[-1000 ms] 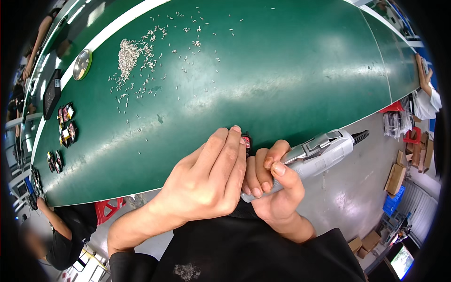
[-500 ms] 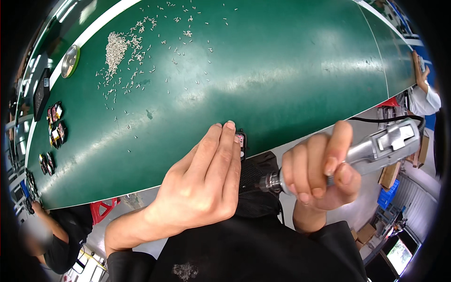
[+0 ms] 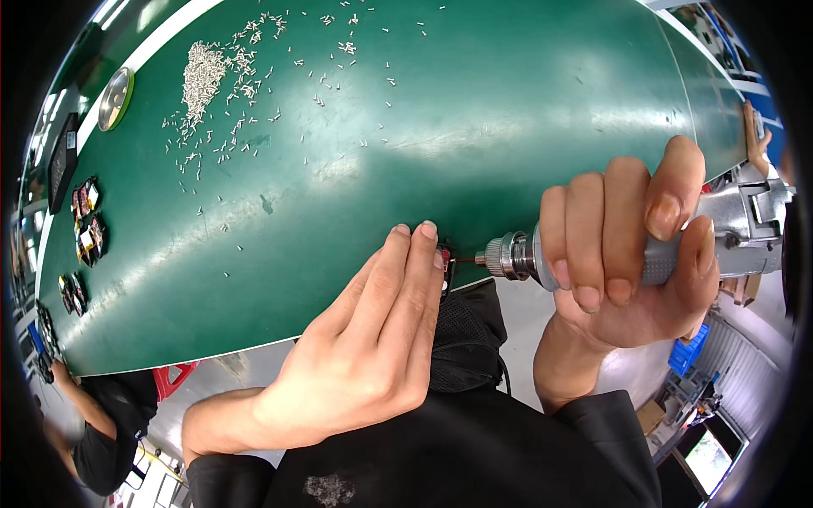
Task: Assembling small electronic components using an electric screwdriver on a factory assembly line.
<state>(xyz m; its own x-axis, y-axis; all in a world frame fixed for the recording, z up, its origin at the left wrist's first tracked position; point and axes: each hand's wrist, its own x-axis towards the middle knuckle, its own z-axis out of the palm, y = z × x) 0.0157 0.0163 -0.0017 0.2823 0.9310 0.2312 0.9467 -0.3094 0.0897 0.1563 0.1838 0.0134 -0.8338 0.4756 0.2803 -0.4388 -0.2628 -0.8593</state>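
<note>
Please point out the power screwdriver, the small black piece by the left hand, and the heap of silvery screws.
Power screwdriver [image 3: 657, 264]: head view, on its grey grip.
Small black piece [image 3: 447, 264]: head view, on its exposed right side.
Heap of silvery screws [image 3: 203, 80]: head view, on the middle.

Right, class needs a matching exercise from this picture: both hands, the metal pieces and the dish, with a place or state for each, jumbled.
Things
1. left hand
2. right hand
3. heap of small metal pieces
4. round dish

Places and states
A. wrapped around a grey power tool
B. green-rimmed, near the left edge of the green table
C. partly covering a small dark device
D. silvery, with loose ones scattered about

Pairs: 1-C, 2-A, 3-D, 4-B
</note>
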